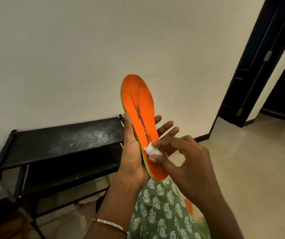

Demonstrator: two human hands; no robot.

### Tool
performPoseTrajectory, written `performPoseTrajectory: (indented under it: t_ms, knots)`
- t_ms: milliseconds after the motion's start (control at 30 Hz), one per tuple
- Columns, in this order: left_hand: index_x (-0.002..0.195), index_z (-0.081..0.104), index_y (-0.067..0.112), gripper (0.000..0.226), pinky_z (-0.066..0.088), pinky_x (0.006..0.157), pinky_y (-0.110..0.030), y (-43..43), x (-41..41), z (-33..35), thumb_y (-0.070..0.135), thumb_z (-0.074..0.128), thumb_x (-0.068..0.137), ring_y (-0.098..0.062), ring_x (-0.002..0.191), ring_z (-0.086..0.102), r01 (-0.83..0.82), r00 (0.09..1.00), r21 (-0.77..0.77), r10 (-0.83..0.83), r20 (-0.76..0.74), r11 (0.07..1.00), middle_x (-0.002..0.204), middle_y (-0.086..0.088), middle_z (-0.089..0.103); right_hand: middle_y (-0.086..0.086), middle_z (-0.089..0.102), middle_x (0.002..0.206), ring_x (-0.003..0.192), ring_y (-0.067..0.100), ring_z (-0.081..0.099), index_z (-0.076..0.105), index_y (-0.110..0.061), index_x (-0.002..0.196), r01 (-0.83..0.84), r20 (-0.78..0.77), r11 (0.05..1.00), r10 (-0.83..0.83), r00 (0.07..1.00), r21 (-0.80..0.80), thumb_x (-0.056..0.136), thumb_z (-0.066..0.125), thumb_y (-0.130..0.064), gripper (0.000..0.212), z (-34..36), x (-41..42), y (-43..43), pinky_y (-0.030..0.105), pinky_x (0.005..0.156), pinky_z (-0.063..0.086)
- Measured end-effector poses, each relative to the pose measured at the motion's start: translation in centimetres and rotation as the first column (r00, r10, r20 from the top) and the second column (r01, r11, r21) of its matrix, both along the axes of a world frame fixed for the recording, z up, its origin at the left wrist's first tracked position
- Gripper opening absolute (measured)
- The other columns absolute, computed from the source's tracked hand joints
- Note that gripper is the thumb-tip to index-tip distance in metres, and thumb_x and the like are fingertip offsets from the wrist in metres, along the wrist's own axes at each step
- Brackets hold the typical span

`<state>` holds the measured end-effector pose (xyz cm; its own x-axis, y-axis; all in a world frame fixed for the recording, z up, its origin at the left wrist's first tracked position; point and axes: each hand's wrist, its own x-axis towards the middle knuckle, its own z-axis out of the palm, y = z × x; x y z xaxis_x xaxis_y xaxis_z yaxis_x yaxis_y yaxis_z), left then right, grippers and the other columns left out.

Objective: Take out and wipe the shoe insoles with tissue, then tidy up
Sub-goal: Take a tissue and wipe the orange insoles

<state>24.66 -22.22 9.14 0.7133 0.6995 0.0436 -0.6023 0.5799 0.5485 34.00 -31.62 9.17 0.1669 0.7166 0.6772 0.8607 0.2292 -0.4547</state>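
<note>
a pale wall point(69, 49) and a black shoe rack point(60, 140) stand behind, on a pale floor point(241, 161). the left hand point(133, 152), raised with its palm turned inward, grips the orange insole point(138, 104) in the air, toe end up. its thumb lies along the left edge and its fingers spread behind. the right hand point(186, 157) reaches in from the right, fingertips pinching a wad of white tissue point(153, 150) against the insole's heel half.

Orange item point(188, 207) mostly hidden behind right forearm point(216, 204) (tissue point(151, 150) blurred).
</note>
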Motion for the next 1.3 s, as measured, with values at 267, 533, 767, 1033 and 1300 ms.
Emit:
performPoseTrajectory:
  t_ms: [267, 533, 767, 1033, 1300]
  knots:
    - [0.143, 0.048, 0.011, 0.092, 0.036, 0.112, -0.06, 0.9, -0.6, -1.8, 0.08, 0.037, 0.083, -0.038, 0.131, 0.054, 0.093, 0.996, 0.089, -0.093, -0.001, 0.992, 0.141, -0.02, 0.056, -0.019, 0.071, 0.095, 0.089, 0.01, 0.053, 0.076, -0.033, 0.104, 0.081, 0.068, 0.995, -0.084, 0.994, 0.051, 0.079, 0.077, -0.042, 0.027, -0.5, 0.2, 1.0, 0.045, 0.073, 0.047]
    - [0.135, 0.052, 0.012, 0.088, 0.038, 0.11, -0.058, 2.1, -0.6, -1.8, 0.081, 0.03, 0.086, -0.037, 0.135, 0.05, 0.102, 0.992, 0.113, -0.11, 0.058, 0.988, 0.143, -0.019, 0.055, -0.024, 0.071, 0.09, 0.089, 0.005, 0.058, 0.077, -0.036, 0.102, -0.169, 0.03, 0.981, 0.172, 0.985, -0.099, 0.077, 0.078, -0.044, 0.026, 0.0, 0.0, -0.7, 0.028, 0.072, 0.048]
    - [0.143, 0.047, 0.01, 0.092, 0.047, 0.105, -0.055, 1.5, -0.9, -1.8, 0.081, 0.035, 0.086, -0.038, 0.131, 0.053, 0.122, 0.989, 0.124, -0.131, 0.067, 0.985, 0.143, -0.021, 0.054, -0.01, 0.073, 0.099, 0.089, 0.015, 0.056, 0.077, -0.025, 0.105, 0.109, 0.069, 0.985, -0.119, 0.991, 0.133, 0.082, 0.073, -0.038, 0.027, -0.7, -1.0, 1.2, 0.042, 0.072, 0.048]
    - [0.135, 0.05, 0.009, 0.088, 0.043, 0.106, -0.059, 2.3, -2.1, -1.4, 0.081, 0.033, 0.087, -0.037, 0.134, 0.051, 0.097, 0.985, 0.132, -0.114, 0.131, 0.987, 0.145, -0.02, 0.052, -0.022, 0.071, 0.096, 0.088, 0.007, 0.058, 0.076, -0.036, 0.103, -0.137, 0.087, 0.989, 0.142, 0.986, -0.064, 0.082, 0.068, -0.052, 0.028, -0.1, 0.1, -0.5, 0.032, 0.067, 0.047]
    - [0.132, 0.051, 0.009, 0.089, 0.045, 0.105, -0.058, 2.2, -2.0, -1.4, 0.082, 0.03, 0.087, -0.039, 0.132, 0.052, 0.085, 0.99, 0.143, -0.1, 0.104, 0.986, 0.143, -0.021, 0.053, -0.021, 0.07, 0.089, 0.086, 0.004, 0.058, 0.077, -0.034, 0.101, -0.175, -0.013, 0.984, 0.174, 0.985, -0.043, 0.081, 0.078, -0.038, 0.02, -0.4, -1.6, 0.0, 0.012, 0.07, 0.037]
